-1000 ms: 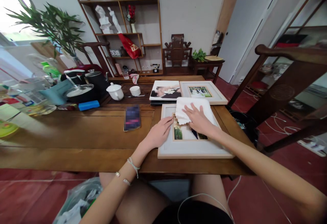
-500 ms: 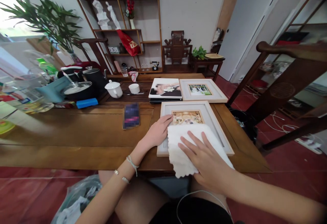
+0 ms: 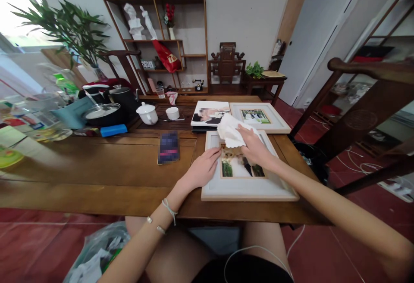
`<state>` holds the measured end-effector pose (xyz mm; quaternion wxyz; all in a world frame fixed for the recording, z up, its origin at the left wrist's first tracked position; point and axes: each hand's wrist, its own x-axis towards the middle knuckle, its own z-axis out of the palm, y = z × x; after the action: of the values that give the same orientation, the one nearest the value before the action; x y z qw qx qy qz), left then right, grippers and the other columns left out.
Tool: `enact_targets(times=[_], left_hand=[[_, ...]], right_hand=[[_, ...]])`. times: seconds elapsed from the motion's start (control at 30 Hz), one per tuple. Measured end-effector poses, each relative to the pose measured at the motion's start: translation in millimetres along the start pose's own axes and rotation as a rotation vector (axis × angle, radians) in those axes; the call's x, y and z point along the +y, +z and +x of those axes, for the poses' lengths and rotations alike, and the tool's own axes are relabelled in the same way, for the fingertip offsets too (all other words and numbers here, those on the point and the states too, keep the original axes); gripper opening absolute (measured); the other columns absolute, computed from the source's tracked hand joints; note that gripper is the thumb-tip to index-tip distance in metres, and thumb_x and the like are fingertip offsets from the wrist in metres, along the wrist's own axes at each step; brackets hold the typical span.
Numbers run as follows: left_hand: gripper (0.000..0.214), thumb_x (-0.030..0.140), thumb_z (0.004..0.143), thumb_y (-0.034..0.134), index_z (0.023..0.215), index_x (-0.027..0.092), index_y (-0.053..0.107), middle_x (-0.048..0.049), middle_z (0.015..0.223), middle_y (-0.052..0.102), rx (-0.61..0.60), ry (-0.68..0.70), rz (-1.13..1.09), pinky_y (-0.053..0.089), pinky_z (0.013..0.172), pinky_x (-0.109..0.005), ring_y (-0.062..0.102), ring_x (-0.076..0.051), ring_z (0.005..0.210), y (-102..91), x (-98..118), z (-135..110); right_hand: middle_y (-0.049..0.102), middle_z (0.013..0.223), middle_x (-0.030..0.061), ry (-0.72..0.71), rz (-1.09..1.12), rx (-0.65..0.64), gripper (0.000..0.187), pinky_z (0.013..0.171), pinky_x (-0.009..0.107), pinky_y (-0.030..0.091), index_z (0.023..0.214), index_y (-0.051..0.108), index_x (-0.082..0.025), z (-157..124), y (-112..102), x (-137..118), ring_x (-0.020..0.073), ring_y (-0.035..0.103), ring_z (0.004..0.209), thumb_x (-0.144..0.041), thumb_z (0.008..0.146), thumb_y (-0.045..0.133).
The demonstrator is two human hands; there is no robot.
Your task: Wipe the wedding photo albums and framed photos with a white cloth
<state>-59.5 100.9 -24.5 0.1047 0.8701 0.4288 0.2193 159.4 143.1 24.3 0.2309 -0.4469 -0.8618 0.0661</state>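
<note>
A picture frame (image 3: pixel 210 190) with a pale wood border and white mat lies flat near the table's front right, with a photo (image 3: pixel 241 166) inside it. My left hand (image 3: pixel 203 167) rests on the frame's left side, fingers stretched out flat and holding nothing. At the far edge of the frame, my right hand (image 3: pixel 255 146) grips a white cloth (image 3: pixel 230 130), which is bunched up and covers the top of the photo and part of the far border. Some of my right fingers are hidden in the cloth's folds.
Behind lie a second picture frame (image 3: pixel 281 124) and a photo panel (image 3: pixel 200 119) stacked on something dark. Left of my hands are a dark booklet (image 3: pixel 168 147), a lidded white teapot (image 3: pixel 147 114), a white cup (image 3: pixel 172 113) and a blue box (image 3: pixel 113 130). A wooden chair (image 3: pixel 365 85) stands at the right.
My right hand has swept the cloth away from me, from the frame's near right part to its far edge, uncovering the lower photo. My left hand stays on the frame's left side.
</note>
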Motion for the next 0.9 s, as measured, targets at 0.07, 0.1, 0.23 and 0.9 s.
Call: enact_targets(times=[0.07, 0.1, 0.23, 0.9], left_hand=[[0.041, 0.02, 0.096, 0.035, 0.133, 0.012, 0.05, -0.0151, 0.141, 0.049, 0.013, 0.007, 0.005, 0.038, 0.112, -0.045, 0.043, -0.025, 0.133, 0.6, 0, 0], [0.04, 0.019, 0.095, 0.035, 0.132, 0.012, 0.051, -0.0157, 0.138, 0.052, 0.018, 0.008, 0.009, 0.038, 0.111, -0.046, 0.045, -0.026, 0.132, 0.9, 0, 0], [0.036, 0.018, 0.095, 0.036, 0.126, 0.011, 0.054, -0.0176, 0.13, 0.057, 0.02, -0.002, 0.034, 0.041, 0.108, -0.05, 0.05, -0.029, 0.125, 0.8, 0, 0], [0.048, 0.016, 0.091, 0.041, 0.138, 0.013, 0.046, -0.0139, 0.148, 0.042, 0.0, 0.001, -0.047, 0.034, 0.115, -0.044, 0.038, -0.024, 0.138, 2.8, -4, -1]], right_hand=[[0.046, 0.146, 0.0148, -0.135, 0.058, -0.019, 0.074, 0.114, 0.061, 0.017, 0.141, 0.042, -0.012, 14, 3, -6, 0.0296, 0.021, 0.145, -0.002, 0.068, 0.039], [0.047, 0.145, 0.0144, -0.195, 0.061, -0.07, 0.074, 0.114, 0.061, 0.014, 0.141, 0.043, -0.013, 19, 6, -10, 0.0294, 0.019, 0.145, -0.002, 0.068, 0.04], [0.048, 0.144, 0.0167, -0.251, 0.016, -0.298, 0.069, 0.112, 0.064, 0.015, 0.139, 0.044, -0.012, 28, 17, -19, 0.0304, 0.018, 0.145, 0.002, 0.071, 0.039], [0.06, 0.129, 0.0189, -0.111, -0.267, -0.374, 0.052, 0.104, 0.05, 0.04, 0.124, 0.055, -0.007, -92, -25, -97, 0.0349, 0.045, 0.13, -0.001, 0.072, 0.047]])
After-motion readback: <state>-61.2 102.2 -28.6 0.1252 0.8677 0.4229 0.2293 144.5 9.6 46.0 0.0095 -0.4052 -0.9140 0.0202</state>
